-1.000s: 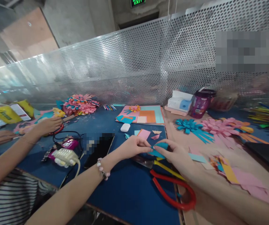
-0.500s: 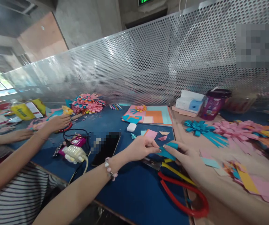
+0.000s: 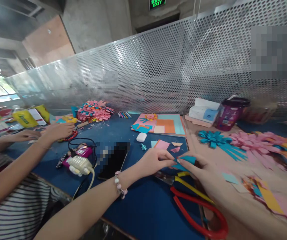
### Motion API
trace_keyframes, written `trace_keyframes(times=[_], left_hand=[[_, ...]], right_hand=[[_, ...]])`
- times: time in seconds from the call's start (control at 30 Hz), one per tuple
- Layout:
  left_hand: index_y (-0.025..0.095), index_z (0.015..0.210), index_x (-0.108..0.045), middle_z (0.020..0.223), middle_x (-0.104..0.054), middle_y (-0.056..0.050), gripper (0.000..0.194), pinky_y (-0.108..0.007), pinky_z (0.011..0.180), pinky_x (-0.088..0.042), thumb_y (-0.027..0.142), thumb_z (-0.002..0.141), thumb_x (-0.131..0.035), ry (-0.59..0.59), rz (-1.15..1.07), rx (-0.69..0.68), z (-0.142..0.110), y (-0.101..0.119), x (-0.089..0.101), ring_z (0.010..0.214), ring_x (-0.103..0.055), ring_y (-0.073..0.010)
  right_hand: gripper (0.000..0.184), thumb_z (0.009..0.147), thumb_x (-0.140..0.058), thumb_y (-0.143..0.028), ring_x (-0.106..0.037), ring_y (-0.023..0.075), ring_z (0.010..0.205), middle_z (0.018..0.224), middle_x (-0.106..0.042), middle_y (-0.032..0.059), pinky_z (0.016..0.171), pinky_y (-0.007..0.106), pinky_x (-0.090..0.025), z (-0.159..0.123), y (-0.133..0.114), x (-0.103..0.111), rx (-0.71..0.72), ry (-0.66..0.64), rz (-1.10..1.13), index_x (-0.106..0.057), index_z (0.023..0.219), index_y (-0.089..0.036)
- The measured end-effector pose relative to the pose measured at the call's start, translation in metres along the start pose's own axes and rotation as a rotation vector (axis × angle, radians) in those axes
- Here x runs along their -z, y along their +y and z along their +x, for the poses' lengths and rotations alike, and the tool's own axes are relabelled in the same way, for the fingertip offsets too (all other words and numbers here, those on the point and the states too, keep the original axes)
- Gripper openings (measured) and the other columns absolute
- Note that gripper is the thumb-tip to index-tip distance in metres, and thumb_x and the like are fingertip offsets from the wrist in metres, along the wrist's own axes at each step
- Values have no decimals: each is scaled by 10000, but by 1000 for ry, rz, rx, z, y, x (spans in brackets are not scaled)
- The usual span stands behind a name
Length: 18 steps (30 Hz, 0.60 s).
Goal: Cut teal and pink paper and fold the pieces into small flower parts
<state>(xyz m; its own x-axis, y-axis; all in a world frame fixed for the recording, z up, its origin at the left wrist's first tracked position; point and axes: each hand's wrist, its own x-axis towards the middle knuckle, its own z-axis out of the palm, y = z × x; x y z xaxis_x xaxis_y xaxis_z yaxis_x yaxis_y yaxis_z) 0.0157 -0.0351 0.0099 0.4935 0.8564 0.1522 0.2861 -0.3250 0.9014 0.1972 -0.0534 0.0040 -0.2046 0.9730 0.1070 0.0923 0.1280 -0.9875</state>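
A small blue sheet of paper [image 3: 188, 162] is pinched between my two hands above the table. My left hand [image 3: 155, 162], with a beaded bracelet [image 3: 120, 185] at the wrist, grips its left edge with closed fingers. Thumb and fingers of my right hand [image 3: 198, 168] hold the right part of it, covering some of the sheet. Below the paper lies a pair of scissors [image 3: 195, 213] with red and yellow handles, its blades partly under my hands. Pink paper pieces [image 3: 162, 144] and a tiny folded blue scrap [image 3: 143, 147] lie just beyond.
A phone [image 3: 115, 160], a white earphone case [image 3: 141, 137] and a power strip [image 3: 80, 163] with cables lie left of my hands. Paper flowers [image 3: 212, 139] and a purple cup [image 3: 232, 113] are at right. A co-worker's hands [image 3: 61, 130] work at far left, before a perforated metal screen [image 3: 145, 73].
Both my hands and the blue paper appear slightly further right, while the whole view has shifted a little. The co-worker's nearer hand has moved slightly, and their other hand has come up.
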Motion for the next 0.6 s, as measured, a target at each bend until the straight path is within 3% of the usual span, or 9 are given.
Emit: trace_keyframes(times=[0.1, 0.23, 0.47, 0.6], left_hand=[[115, 858, -650, 818, -675, -75, 254, -221, 668, -441, 337, 766, -568, 1, 9, -20, 0, 1, -1, 735, -601, -139], [124, 862, -659, 841, -671, -60, 242, -215, 663, -426, 328, 768, -569, 47, 98, -57, 0, 4, 0, 735, -576, -126], [143, 851, -672, 848, -679, -46, 231, -235, 655, -417, 333, 769, -570, 125, 155, -111, 0, 5, -2, 720, -556, -127], [156, 843, -675, 841, -681, -43, 218, -242, 672, -421, 336, 756, -589, 141, 152, -85, 0, 4, -1, 749, -574, -137]], right_hand=[[246, 694, -642, -420, -507, 122, 560, 568, -532, -20, 477, 228, -367, 1, -2, 1, 12, -23, -36, -640, 788, -192], [273, 688, -633, -452, -474, 109, 518, 556, -528, -13, 457, 232, -342, 1, -1, -1, 12, 44, -41, -652, 734, -184], [274, 690, -635, -454, -252, 54, 388, 462, -355, -58, 358, 223, -159, -2, -3, -4, -47, 76, 1, -627, 733, -184], [298, 698, -626, -468, -221, 48, 412, 497, -331, -59, 374, 221, -135, 0, 4, -4, -80, 70, 62, -608, 745, -175]])
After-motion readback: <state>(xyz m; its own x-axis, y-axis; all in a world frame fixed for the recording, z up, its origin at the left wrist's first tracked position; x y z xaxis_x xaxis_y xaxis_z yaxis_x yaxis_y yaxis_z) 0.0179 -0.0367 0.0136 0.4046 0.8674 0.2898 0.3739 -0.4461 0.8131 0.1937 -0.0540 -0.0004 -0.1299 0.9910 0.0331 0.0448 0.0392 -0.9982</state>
